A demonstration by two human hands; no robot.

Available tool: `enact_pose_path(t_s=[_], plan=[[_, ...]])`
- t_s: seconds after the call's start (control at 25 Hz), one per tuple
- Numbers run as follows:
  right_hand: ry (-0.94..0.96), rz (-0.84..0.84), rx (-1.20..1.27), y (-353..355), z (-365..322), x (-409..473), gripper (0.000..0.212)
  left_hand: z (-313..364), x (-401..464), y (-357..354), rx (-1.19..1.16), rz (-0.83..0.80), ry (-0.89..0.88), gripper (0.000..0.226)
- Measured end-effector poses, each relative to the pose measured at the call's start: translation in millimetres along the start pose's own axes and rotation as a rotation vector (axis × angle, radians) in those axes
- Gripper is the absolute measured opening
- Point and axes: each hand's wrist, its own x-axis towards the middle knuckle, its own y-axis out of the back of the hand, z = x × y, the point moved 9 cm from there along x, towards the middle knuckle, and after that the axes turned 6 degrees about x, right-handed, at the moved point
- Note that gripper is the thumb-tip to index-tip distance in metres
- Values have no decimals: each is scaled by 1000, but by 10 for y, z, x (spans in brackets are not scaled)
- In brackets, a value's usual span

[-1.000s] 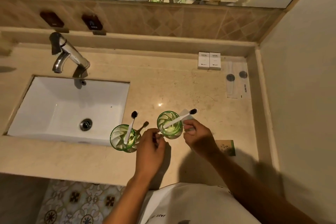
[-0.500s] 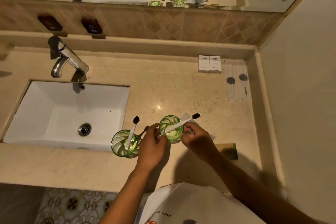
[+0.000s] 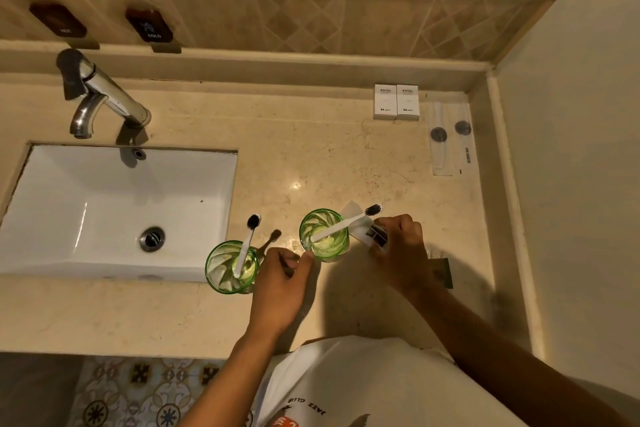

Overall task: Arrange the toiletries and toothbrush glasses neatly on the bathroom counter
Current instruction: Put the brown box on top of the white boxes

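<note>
Two green glasses stand on the beige counter [image 3: 346, 156], each with a white toothbrush in it. The left glass [image 3: 231, 268] is by the sink's corner, its toothbrush [image 3: 248, 243] leaning away from me. The right glass [image 3: 323, 235] holds a toothbrush [image 3: 346, 225] leaning right. My left hand [image 3: 280, 284] is curled, with thumb and fingertips pressed on the right glass's near-left side. My right hand [image 3: 401, 253] pinches a small white packet [image 3: 367, 232] with dark print, right beside that glass.
The white sink [image 3: 114, 204] and chrome faucet [image 3: 100, 97] fill the left. Two white hotel boxes [image 3: 396, 101] and clear wrapped items [image 3: 450, 135] lie at the back right by the wall. A dark green card [image 3: 445, 274] lies under my right wrist.
My right hand has slid off the right glass onto the white packet beside it, which now shows more. My left hand stays at the glass. Both glasses stand where they were.
</note>
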Motion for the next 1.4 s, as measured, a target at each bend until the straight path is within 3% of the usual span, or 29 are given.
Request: enact_pose_path(t_s=[0.16, 0.28, 0.44, 0.64, 0.84, 1.08, 1.24, 1.4], plan=[[-38, -39, -124, -51, 37, 11, 56, -112, -126, -271, 102, -210, 16, 34], [-72, -66, -133, -40, 53, -3, 57, -132, -155, -614, 85, -405, 57, 20], [-81, -52, -110, 232, 286, -159, 53, 36, -92, -1037, 219, -529, -12, 27], [-366, -146, -2, 419, 882, -542, 53, 256, -102, -1652, -25, -682, 152, 9], [-620, -4, 389, 471, 1149, -824, 53, 397, -231, -1979, -70, -778, 279, 22], [-731, 199, 633, 814, 1282, -775, 25, 694, -416, -1935, -80, -782, 136, 11], [-721, 336, 747, 1085, 1232, -384, 31, 1370, -241, -1700, -13, -562, -113, 18], [-550, 290, 844, 1294, 990, 387, 38, 2185, 119, -1370, 74, -362, -228, 22]])
